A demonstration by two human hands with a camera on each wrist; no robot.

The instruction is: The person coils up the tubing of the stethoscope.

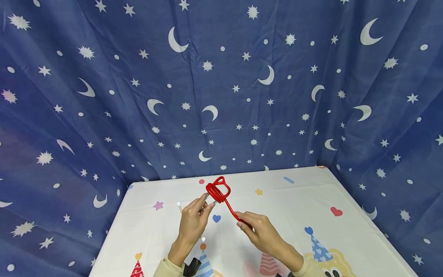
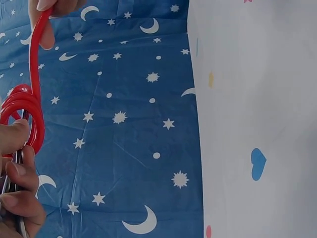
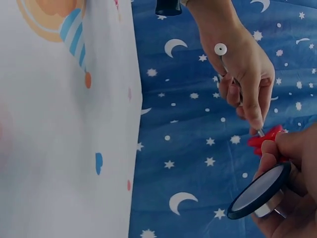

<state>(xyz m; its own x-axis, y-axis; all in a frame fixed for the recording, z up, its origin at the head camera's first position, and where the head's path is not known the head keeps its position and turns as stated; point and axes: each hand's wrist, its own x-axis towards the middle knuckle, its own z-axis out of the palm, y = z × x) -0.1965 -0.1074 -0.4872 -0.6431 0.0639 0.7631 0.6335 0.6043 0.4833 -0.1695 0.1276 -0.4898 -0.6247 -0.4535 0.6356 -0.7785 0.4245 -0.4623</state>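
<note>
Now the coiled red tubing (image 1: pixel 215 193) sits right at the fingertips of the left hand (image 1: pixel 194 219), that grip curled round the metal ear tubes (image 2: pixel 19 156); its tail (image 1: pixel 230 209) slants nearward and rightward above the counter (image 1: pixel 283 206) to the farther right hand (image 1: pixel 261 231), pinched near the chestpiece (image 3: pixel 260 192).

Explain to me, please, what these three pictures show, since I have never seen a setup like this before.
There is no machine: these are a person's two bare hands. The wide picture comes from a camera worn on the head, looking forward and down; the others come from cameras on the left and right wrists. The left hand holds a stethoscope by its metal stems, with the red tube coiled in loops there. The right hand grips the tube towards its other end, near the round disc. Beneath lies a white printed tablecloth; behind hangs a blue curtain.
</note>
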